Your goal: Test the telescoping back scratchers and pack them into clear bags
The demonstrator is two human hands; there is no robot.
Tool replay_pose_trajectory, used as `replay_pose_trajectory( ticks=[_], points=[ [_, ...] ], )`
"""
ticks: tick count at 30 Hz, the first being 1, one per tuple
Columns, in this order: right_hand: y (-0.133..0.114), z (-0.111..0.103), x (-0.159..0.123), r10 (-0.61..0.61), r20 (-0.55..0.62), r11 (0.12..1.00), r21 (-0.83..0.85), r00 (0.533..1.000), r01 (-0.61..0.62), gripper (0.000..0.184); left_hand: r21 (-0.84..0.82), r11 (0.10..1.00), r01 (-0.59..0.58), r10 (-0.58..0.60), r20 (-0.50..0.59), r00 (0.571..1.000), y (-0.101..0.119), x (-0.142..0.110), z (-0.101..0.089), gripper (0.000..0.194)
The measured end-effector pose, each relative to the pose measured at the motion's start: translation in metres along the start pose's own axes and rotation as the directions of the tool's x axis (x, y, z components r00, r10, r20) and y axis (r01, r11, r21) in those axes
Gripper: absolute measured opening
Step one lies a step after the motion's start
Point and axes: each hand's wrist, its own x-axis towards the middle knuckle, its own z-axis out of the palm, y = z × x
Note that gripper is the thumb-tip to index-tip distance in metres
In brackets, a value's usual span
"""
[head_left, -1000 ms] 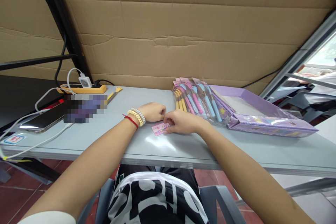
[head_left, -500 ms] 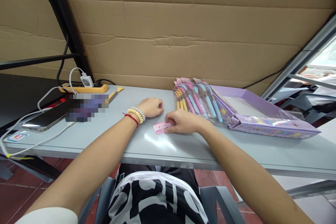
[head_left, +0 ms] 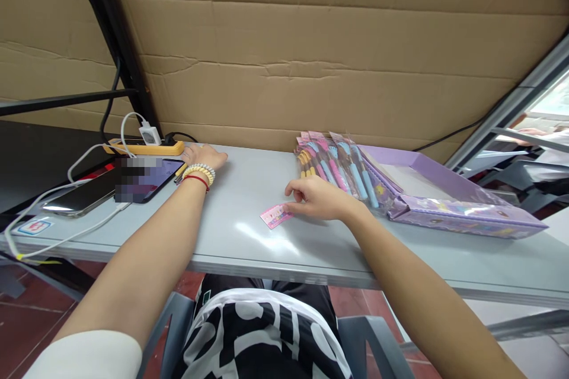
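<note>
My left hand (head_left: 203, 157) reaches to the back left of the table, its thumb out to the side, above a yellow pen (head_left: 180, 172) that it mostly covers. Whether the fingers touch the pen is hidden. Bent fingers and thumb of my right hand (head_left: 317, 198) hold the right end of a small pink printed card (head_left: 273, 216) low at the table. Just behind that hand lie several clear-wrapped pens (head_left: 342, 169) with yellow, pink and blue barrels.
A purple printed box (head_left: 462, 213), open at the top, lies on the right of the grey table (head_left: 240, 237). Two phones (head_left: 84, 192) with white cables rest at the left, in front of a yellow power strip (head_left: 173, 148). Cardboard (head_left: 284, 59) stands behind the table.
My left hand has left the card's side and moved left and back to the yellow pen. My right hand stays by the card, which has turned slightly.
</note>
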Motion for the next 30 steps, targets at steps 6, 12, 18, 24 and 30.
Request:
replay_pose_trajectory(
  ticks=[6, 12, 18, 24, 30],
  points=[
    [0.006, 0.003, 0.003, -0.023, -0.053, 0.999, 0.025, 0.998, 0.025, 0.027, 0.027, 0.998, 0.063, -0.063, 0.008, 0.998, -0.011, 0.011, 0.004, 0.062],
    [0.008, 0.003, 0.003, -0.059, -0.135, 0.997, 0.033, 0.989, 0.064, 0.022, 0.065, 0.992, 0.104, -0.105, 0.018, 0.994, -0.012, 0.009, 0.005, 0.057],
    [0.006, 0.002, 0.003, -0.053, -0.144, 0.997, 0.038, 0.988, 0.06, 0.02, 0.084, 0.994, 0.065, -0.069, 0.052, 0.996, -0.01, 0.008, 0.006, 0.059],
    [0.005, 0.002, 0.002, -0.055, -0.146, 0.997, 0.043, 0.988, 0.062, 0.02, 0.079, 0.996, 0.05, -0.053, 0.037, 0.998, -0.009, 0.008, 0.008, 0.055],
    [0.007, 0.002, 0.002, -0.037, -0.139, 0.998, 0.048, 0.99, 0.044, 0.02, 0.002, 0.998, 0.07, -0.07, -0.062, 0.996, -0.01, 0.011, 0.013, 0.049]
  ],
)
